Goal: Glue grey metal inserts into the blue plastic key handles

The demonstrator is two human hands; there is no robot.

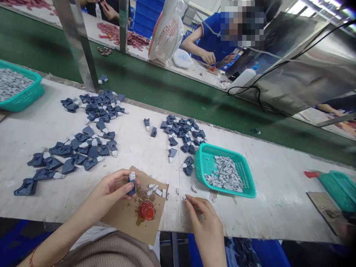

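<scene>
My left hand (115,189) holds a dark blue plastic part (131,188) upright between thumb and fingers, its pale grey tip pointing up. To the right, my right hand (206,219) is just above the table, thumb and fingertips pinched on a small pale grey piece (184,198) that is mostly hidden. Between the hands lies a brown cardboard sheet (150,231) with wet stains. On it are a small red cap-like dish (147,210) and several loose grey pieces (158,192). A green basket (251,185) of grey pieces stands beyond my right hand.
Dark blue parts with pale tips lie in piles at left (80,146) and centre (180,129). Another green basket (22,105) stands far left. A green conveyor belt (144,91) runs behind a metal post (80,48). A co-worker (214,33) sits across, near a white bottle (243,78).
</scene>
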